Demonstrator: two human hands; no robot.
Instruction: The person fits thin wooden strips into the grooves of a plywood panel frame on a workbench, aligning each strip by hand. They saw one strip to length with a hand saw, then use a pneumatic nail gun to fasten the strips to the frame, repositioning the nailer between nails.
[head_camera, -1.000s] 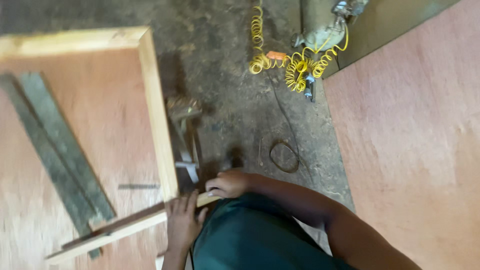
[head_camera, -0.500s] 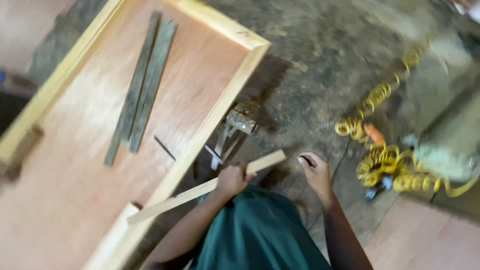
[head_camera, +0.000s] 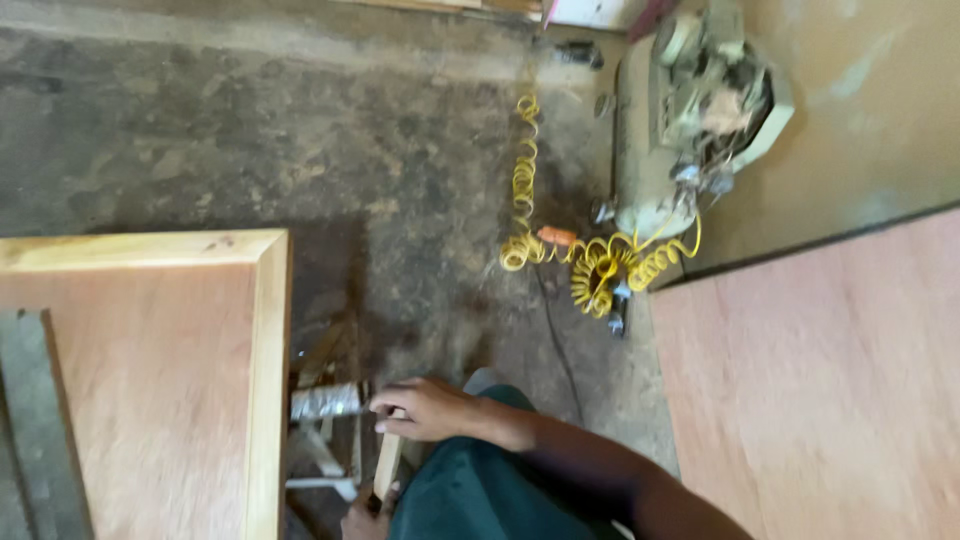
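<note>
Big panel: a wood panel with a pale frame (head_camera: 268, 380) fills the lower left of the frame; its right rail runs up and down.
Brown sheet: a plywood sheet (head_camera: 830, 390) lies flat at the lower right.
Machine: an air compressor (head_camera: 690, 110) sits at the upper right, with a yellow coiled hose (head_camera: 600, 265) curling out below it on the concrete floor (head_camera: 250, 130).
Wood strip: a thin wood strip (head_camera: 387, 462) stands almost up and down at the bottom middle, just right of the panel, between the two hands.
Right hand: the right hand (head_camera: 425, 408) is curled over the strip's top end, gripping it.
Left hand: the left hand (head_camera: 365, 518) holds the strip's bottom end; the picture edge cuts it off.
Nearer hand: both touch the strip; the right one shows best.
Hard to see: a shiny metal thing (head_camera: 325, 402) sits by the right fingers; I cannot tell what it is. The strip's lower end is hidden.
</note>
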